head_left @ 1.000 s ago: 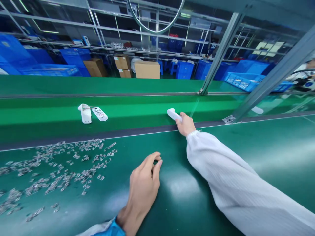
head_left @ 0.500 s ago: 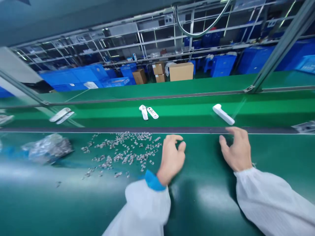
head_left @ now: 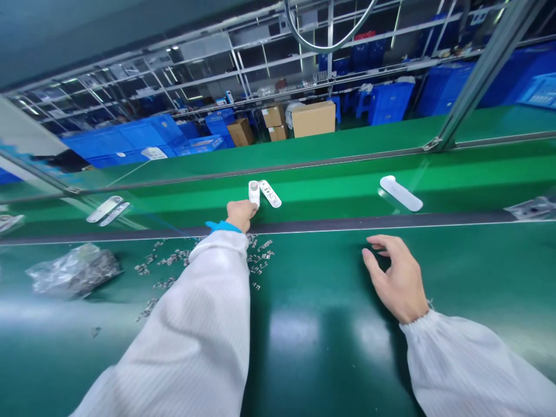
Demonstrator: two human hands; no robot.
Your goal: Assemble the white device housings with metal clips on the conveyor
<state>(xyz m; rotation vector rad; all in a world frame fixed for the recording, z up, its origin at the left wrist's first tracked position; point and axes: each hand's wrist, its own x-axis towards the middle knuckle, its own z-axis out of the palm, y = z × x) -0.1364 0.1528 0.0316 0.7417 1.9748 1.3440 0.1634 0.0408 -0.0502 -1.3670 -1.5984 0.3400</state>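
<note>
My left hand (head_left: 241,215) reaches over the dark rail onto the bright green strip. Its fingers are closed on the near end of a small white plastic shell (head_left: 254,190), whose hollow inside faces up. Touching or close beside that shell is a flat white cover with dark markings (head_left: 271,194). My right hand (head_left: 396,278) hovers over the green bench, thumb and fingers apart, holding nothing. Beyond it, a long white plastic housing (head_left: 401,193) lies on the strip. Small metal parts (head_left: 259,258) are scattered on the bench, partly hidden by my left sleeve.
A clear plastic bag of metal parts (head_left: 78,270) lies at the left. Two more white pieces (head_left: 108,209) rest on the strip there. A dark rail (head_left: 321,225) separates bench and strip. A metal post (head_left: 486,81) rises at the right; another clear bag (head_left: 534,209) lies below it.
My left hand has moved forward and left from the bench and taken hold of the white shell, which has turned hollow side up. My right hand stays open, slightly further left in view.
</note>
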